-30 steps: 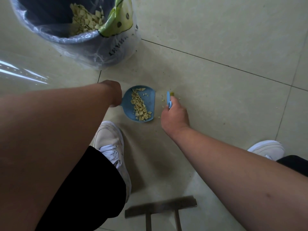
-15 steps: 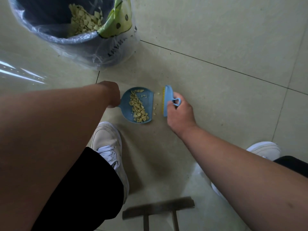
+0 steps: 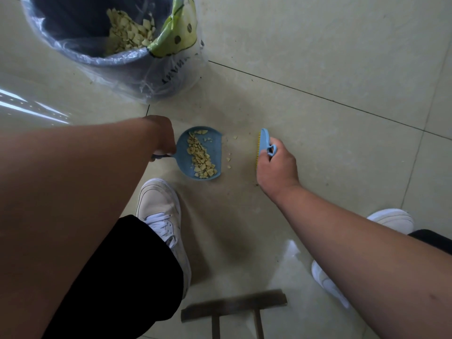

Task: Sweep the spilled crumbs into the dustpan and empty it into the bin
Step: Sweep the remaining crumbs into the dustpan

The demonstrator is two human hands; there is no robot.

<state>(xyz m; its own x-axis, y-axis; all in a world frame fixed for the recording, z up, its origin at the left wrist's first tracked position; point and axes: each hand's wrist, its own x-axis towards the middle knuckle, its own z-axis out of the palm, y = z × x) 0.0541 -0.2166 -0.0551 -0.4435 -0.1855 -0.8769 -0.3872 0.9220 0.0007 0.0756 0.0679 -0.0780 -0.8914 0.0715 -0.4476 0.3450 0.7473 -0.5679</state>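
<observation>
Brush (image 3: 263, 143) drew right | hands (image 3: 275, 171) grasp brush, plastic dustpan (image 3: 215, 152) | flaky crumbs (image 3: 200, 159)

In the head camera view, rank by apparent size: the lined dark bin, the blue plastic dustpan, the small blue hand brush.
1. Lined dark bin, largest.
2. Blue plastic dustpan.
3. Small blue hand brush, smallest, partly hidden by the right hand.

1 dustpan (image 3: 215, 143), 1 brush (image 3: 263, 140), 1 bin (image 3: 117, 62), 2 hands (image 3: 275, 167)

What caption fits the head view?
Left hand holds crumb-filled dustpan; right hand holds brush beside stray crumbs.
</observation>
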